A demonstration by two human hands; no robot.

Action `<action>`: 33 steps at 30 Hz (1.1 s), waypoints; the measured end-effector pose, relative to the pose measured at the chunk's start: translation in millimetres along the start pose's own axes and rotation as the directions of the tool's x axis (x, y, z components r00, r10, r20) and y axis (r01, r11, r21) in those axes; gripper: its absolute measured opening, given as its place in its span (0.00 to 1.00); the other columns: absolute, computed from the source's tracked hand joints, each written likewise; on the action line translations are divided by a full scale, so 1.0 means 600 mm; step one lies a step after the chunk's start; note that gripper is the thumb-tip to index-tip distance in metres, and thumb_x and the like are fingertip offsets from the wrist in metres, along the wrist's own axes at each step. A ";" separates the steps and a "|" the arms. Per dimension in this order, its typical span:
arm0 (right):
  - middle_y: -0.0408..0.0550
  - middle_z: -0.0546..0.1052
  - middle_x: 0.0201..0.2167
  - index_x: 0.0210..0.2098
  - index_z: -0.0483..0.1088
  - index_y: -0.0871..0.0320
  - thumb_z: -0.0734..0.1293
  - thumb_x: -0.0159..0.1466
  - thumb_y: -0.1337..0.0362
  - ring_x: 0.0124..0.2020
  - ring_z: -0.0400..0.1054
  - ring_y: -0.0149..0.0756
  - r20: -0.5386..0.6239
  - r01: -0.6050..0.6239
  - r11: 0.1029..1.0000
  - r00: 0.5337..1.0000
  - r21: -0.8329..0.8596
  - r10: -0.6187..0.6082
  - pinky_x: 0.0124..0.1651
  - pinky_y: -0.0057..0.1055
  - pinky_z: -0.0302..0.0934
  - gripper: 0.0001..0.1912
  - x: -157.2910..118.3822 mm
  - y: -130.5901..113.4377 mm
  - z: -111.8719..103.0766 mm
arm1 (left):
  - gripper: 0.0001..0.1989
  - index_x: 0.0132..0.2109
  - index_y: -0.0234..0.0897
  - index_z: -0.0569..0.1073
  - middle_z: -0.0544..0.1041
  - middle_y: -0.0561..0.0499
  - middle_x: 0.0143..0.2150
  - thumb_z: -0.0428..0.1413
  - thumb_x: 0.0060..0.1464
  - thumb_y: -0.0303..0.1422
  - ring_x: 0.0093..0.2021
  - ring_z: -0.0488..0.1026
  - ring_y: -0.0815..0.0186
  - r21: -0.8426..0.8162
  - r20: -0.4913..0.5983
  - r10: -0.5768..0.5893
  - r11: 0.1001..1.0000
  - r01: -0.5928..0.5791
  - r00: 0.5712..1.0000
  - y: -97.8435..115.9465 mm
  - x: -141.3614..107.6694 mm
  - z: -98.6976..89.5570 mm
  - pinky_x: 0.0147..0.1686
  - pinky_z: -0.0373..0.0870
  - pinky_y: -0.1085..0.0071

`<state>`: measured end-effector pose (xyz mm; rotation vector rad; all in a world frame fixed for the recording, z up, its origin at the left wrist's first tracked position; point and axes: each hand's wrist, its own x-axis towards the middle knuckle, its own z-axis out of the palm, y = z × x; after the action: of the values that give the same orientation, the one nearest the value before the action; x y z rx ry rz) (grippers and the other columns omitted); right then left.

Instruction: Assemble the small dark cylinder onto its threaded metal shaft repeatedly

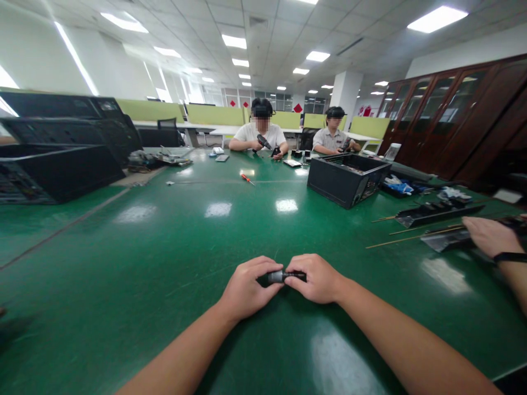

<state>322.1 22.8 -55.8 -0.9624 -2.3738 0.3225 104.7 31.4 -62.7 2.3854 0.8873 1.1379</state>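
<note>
Close to me over the green table, a short cylinder (276, 276) with a grey barrel and dark end lies level between my two hands. My left hand (250, 285) has its thumb and fingers closed around the grey part. From the other side, my right hand (316, 278) pinches a thin dark rod (297, 275) that lines up with the cylinder. The two seem to meet end to end, though fingertips hide part of the joint. Their exact kind is too small to tell. Both forearms rest low, near the table's front.
The green table (185, 219) bears an orange screwdriver (247, 179), a black computer case (348, 178) and, leftward, more cases (61, 170). A co-worker's hand (489, 235) is at right beside metal strips (440, 213) and thin rods. Two people sit opposite, one holding a power drill (264, 142).
</note>
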 end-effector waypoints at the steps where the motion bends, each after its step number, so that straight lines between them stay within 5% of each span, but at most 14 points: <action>1: 0.45 0.75 0.29 0.32 0.72 0.58 0.66 0.65 0.64 0.32 0.69 0.34 0.004 0.002 1.000 1.000 -0.008 -0.002 0.37 0.29 0.58 0.06 0.000 0.000 -0.001 | 0.13 0.45 0.41 0.79 0.80 0.49 0.41 0.64 0.50 0.29 0.40 0.77 0.66 0.002 0.001 -0.001 1.000 0.001 1.000 0.000 0.000 0.000 0.42 0.75 0.70; 33: 0.46 0.77 0.30 0.35 0.74 0.58 0.66 0.65 0.63 0.33 0.71 0.36 0.006 -0.013 1.000 1.000 -0.028 0.013 0.39 0.30 0.61 0.06 -0.002 0.002 -0.004 | 0.12 0.44 0.39 0.79 0.80 0.47 0.41 0.63 0.50 0.29 0.40 0.78 0.64 0.031 -0.021 0.010 0.999 -0.010 1.000 0.005 0.002 -0.006 0.43 0.76 0.68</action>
<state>325.3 22.9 -54.9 -0.9911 -2.3846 0.2989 103.7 30.3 -58.5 2.4093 0.9070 1.1628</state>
